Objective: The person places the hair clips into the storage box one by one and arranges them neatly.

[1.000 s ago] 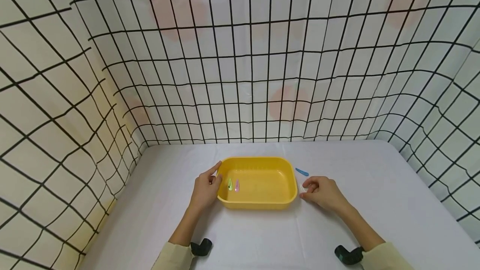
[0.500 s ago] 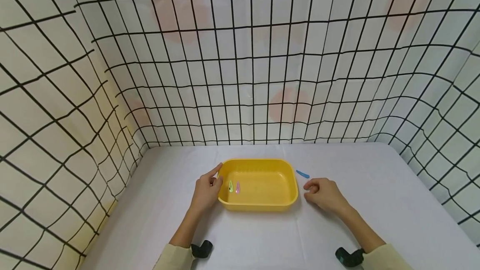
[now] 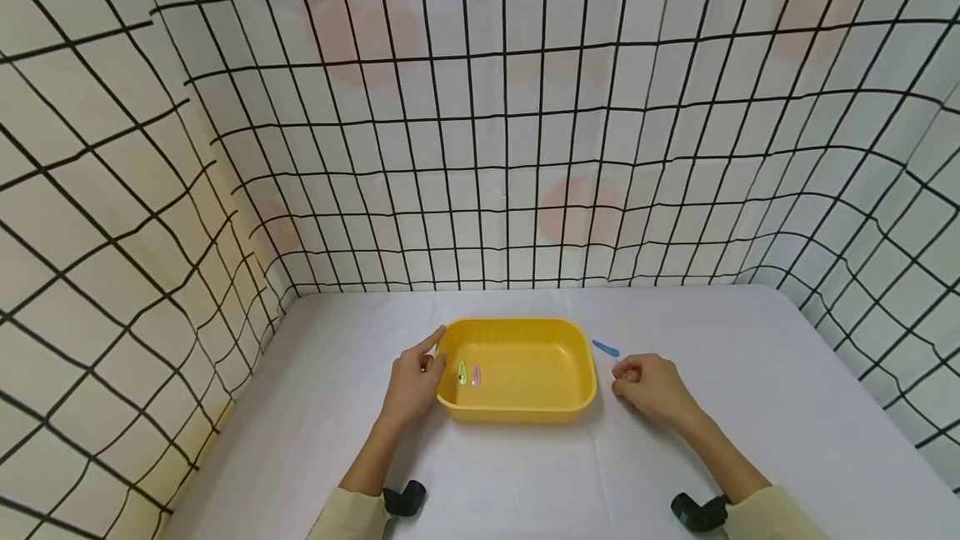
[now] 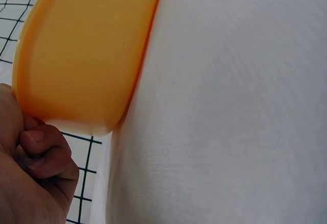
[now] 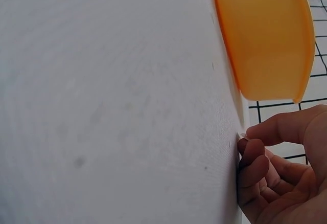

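A yellow plastic tray [image 3: 517, 416] stands on the white-covered table. My left hand [image 3: 411, 382] grips its left rim, thumb over the edge and the other fingers outside, as the left wrist view [image 4: 38, 168] shows from below. Inside, near that end, lie a green hair clip [image 3: 462, 372] and a pink hair clip [image 3: 476, 375]. Just right of the tray, my right hand [image 3: 654, 390] is low at the table, thumb and index finger pinching a small whitish thing [image 5: 243, 136]. Most of it is hidden by the fingertips, and I cannot tell its kind.
A blue hair clip [image 3: 605, 348] lies on the table beyond my right fingertips, beside the tray's right end. Black wire grid panels [image 3: 506, 165] backed with white cloth enclose the table [image 3: 525, 482] at the back and both sides.
My right hand has drawn slightly right, away from the tray, and a pale tip now shows at its fingertips. The left hand keeps its hold on the rim. The head view has shifted slightly.
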A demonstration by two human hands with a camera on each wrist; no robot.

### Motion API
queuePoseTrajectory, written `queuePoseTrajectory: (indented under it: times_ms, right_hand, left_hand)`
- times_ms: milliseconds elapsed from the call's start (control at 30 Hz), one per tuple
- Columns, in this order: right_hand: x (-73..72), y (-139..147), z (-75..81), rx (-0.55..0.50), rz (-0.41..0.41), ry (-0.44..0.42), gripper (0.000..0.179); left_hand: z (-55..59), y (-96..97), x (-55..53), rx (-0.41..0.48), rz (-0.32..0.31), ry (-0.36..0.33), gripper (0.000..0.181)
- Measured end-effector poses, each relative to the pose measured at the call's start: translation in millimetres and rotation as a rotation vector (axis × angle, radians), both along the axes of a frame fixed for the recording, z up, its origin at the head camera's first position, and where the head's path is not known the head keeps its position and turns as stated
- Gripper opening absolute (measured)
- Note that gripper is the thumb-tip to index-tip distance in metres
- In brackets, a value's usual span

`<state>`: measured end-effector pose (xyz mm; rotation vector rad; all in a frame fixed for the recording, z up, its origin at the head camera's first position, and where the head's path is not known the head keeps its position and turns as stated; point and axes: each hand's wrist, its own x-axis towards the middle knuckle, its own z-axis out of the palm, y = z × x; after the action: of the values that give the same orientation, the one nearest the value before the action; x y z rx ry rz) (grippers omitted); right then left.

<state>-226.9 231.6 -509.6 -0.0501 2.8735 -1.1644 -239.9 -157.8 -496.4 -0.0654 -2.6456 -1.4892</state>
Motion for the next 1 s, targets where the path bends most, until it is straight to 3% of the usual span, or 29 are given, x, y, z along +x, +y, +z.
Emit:
queuePoseTrajectory:
  times_ms: [467, 1000]
  right_hand:
    - [1.6, 5.3, 6.6, -0.133, -0.03, -0.09, 0.023]
    - [-3.1, 8.9, 45.0, -0.371, -0.002, -0.071, 0.03]
  left_hand:
    - [-1.4, 0.1, -1.1, 0.005, -0.005, 0.01, 0.049]
    - [0.5, 0.6, 0.5, 0.01, -0.005, -0.006, 0.05]
